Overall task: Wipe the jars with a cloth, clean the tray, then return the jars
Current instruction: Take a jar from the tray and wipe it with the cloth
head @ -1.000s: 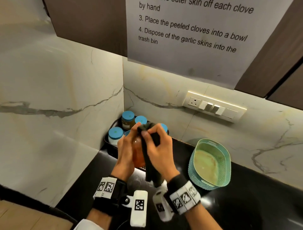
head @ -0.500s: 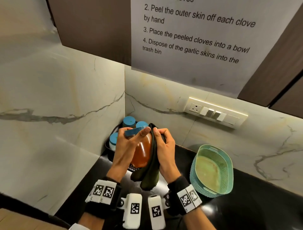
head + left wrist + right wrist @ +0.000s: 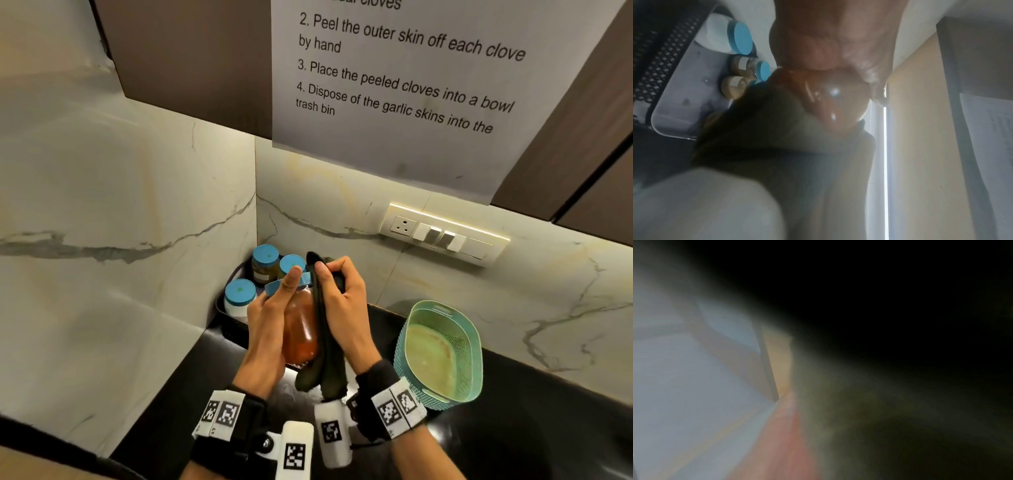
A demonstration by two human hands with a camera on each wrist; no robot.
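My left hand (image 3: 274,308) grips a jar of orange-red sauce (image 3: 299,334) with a blue lid (image 3: 287,282), held tilted above the counter. My right hand (image 3: 337,301) holds a dark olive cloth (image 3: 325,359) against the jar's right side; the cloth's ends hang below. In the left wrist view the jar (image 3: 830,104) sits under my palm with the cloth (image 3: 764,126) wrapped beneath it. Three more blue-lidded jars (image 3: 239,296) stand in the black mesh tray (image 3: 229,325) in the corner. The right wrist view is blurred, mostly covered by the cloth (image 3: 890,426).
A teal plastic basket (image 3: 442,349) stands on the black counter (image 3: 513,428) to the right of my hands. Marble walls close the corner on the left and behind. A switch panel (image 3: 442,234) and a paper instruction sheet (image 3: 411,75) are on the back wall.
The jar has tilted from upright so its lid points away-left. My right hand and the cloth slid from the jar's top down along its right side.
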